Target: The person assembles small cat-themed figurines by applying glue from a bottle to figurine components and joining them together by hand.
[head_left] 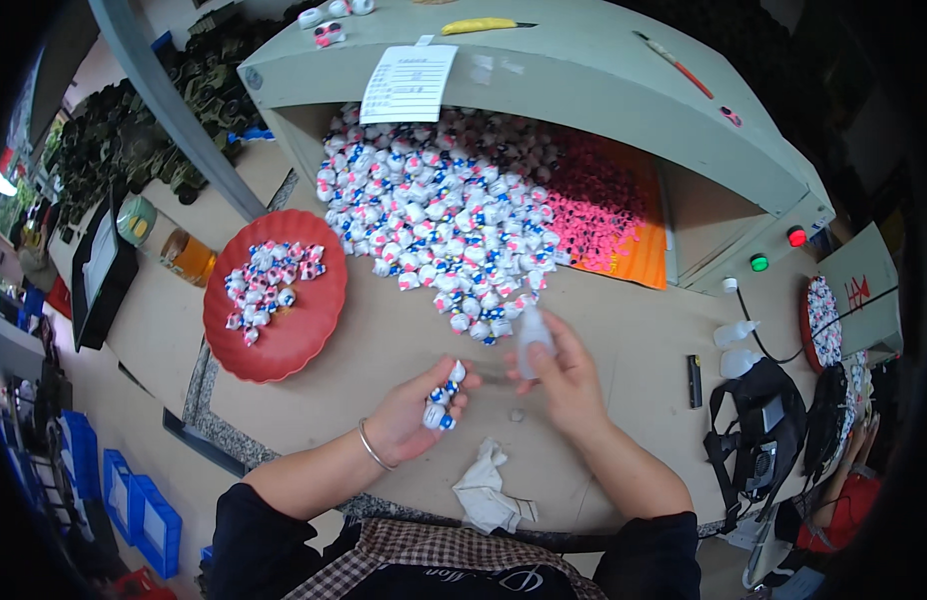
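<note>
My left hand (402, 412) is closed around a few small white figurines (443, 397) with blue parts. They lie in a row along its fingers. In my right hand (572, 380) is a small translucent white squeeze bottle (535, 338), gripped upright between thumb and fingers, just right of the left hand. Beyond both hands spreads a big heap of white, blue and pink figurines (434, 205). Beside that heap lie many tiny pink pieces (596, 205) on an orange sheet (644, 262). To the left, a red scalloped bowl (319, 345) holds more figurines, these with pink and black parts.
A grey-green shelf (584, 85) arches over the heap, with a yellow utility knife (479, 25) on top. A white cloth (491, 490) lies near the front edge. At right are two squeeze bottles (736, 333), a black bag (759, 425) and another person's arm (846, 475).
</note>
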`<state>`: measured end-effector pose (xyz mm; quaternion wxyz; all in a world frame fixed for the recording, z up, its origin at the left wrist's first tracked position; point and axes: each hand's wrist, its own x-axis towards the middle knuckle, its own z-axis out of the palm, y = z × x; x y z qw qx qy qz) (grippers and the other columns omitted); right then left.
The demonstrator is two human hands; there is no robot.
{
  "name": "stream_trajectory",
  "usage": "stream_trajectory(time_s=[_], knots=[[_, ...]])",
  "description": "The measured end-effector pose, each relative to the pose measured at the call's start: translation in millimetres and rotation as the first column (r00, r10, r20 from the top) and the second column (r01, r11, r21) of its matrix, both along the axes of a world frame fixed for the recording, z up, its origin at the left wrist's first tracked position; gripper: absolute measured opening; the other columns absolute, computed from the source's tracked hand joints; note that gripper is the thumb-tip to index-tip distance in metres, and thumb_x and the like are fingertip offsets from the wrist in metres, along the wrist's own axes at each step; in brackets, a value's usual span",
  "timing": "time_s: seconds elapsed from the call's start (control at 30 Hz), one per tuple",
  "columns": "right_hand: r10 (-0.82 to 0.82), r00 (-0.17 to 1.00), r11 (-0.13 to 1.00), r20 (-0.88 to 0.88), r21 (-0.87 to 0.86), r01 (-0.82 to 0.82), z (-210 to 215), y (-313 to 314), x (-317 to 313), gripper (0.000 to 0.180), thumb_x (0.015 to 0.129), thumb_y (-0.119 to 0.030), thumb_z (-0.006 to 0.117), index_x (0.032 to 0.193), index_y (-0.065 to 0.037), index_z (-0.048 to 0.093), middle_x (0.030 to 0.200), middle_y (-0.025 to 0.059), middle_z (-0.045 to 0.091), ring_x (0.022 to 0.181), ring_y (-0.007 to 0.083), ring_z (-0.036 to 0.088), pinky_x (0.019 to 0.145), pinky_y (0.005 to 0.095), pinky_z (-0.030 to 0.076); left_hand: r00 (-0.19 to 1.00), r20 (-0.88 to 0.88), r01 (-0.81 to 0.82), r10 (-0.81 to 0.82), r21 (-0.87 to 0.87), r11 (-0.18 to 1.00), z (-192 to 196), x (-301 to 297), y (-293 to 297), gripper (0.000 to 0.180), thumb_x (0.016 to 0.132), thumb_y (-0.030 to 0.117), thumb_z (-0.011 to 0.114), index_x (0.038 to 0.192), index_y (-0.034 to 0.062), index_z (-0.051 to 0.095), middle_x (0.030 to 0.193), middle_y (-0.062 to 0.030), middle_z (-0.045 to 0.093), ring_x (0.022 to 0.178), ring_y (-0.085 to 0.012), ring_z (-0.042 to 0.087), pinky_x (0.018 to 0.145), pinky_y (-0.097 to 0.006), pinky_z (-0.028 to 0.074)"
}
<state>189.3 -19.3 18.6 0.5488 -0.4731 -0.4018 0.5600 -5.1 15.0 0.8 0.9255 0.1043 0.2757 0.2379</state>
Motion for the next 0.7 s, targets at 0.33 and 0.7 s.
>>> stream_trajectory(time_s=[0.33,0.7], knots=[[0.035,0.996,0.994,-0.086,-0.099,-0.044,-3,-32,-1,0.027,0.084,-0.008,0.050,0.108,-0.003,0.038,0.086,0.0102,0.053,0.066,0.0119,0.055,0.050,0.0227,0.047,0.995,-0.072,-0.062,0.065,0.047,0.997,-9,-1,6,0.027,0.086,0.017,0.049,0.110,0.0063,0.047,0.104,-0.0078,0.055,0.082,-0.0112,0.055,0.066,-0.023,0.045],[-0.164,0.985,0.965,0.058,0.216,0.148,-20,-35,-2,0.025,0.078,-0.002,0.056,0.099,0.000,0.043,0.095,0.0077,0.040,0.068,0.0121,0.052,0.049,0.0216,0.047,0.978,-0.203,0.020,0.037,0.273,0.962,-10,-3,2,0.037,0.084,0.020,0.053,0.119,0.0089,0.045,0.110,-0.0043,0.053,0.085,-0.0088,0.055,0.062,-0.019,0.043]])
